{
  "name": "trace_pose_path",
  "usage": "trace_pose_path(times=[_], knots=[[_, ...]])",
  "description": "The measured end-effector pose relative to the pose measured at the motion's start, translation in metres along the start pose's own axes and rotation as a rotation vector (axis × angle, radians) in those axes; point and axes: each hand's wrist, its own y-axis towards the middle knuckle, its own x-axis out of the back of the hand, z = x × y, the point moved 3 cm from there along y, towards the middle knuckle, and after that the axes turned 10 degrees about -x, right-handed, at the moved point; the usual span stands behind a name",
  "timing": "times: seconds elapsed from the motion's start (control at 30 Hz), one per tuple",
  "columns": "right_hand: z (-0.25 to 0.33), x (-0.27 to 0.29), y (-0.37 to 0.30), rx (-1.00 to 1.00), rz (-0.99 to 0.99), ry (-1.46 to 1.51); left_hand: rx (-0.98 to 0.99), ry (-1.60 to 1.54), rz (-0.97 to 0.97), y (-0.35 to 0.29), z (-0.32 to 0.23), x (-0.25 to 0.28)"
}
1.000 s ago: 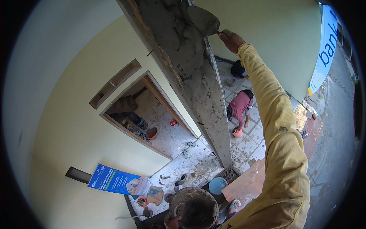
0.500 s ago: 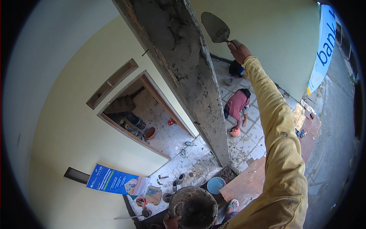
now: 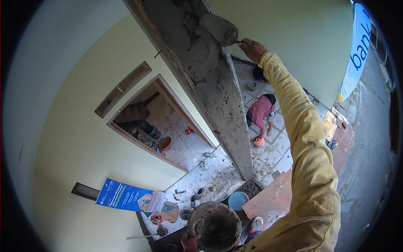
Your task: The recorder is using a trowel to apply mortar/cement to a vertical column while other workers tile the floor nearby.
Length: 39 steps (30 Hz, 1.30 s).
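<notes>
Gripping a grey, mortar-smeared trowel (image 3: 220, 30) by the handle in the right hand (image 3: 254, 50), blade over a lumpy grey pillar (image 3: 214, 92) left of that hand. Hanging onto a crusty, dark bucket (image 3: 215, 227) with the left hand (image 3: 190, 243) clamped on its edge. Can see big blue lettering on a banner (image 3: 356, 52) right of the right hand, plus small white print on a blue sign (image 3: 126, 196) left of the left one.
</notes>
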Motion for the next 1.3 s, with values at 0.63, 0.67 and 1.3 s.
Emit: trace_pose_path(times=[0.63,0.67,1.3], knots=[[-0.104,-0.06,-0.036,-0.11,-0.114,0.122,-0.171,-0.082,-0.058,0.003,0.01,-0.003],[-0.098,-0.062,-0.035,-0.163,-0.063,0.184,-0.169,-0.081,-0.064,0.004,0.012,0.0],[-0.008,-0.094,-0.107,-0.388,-0.054,0.771,0.015,0.038,-0.046,0.013,0.026,-0.004]])
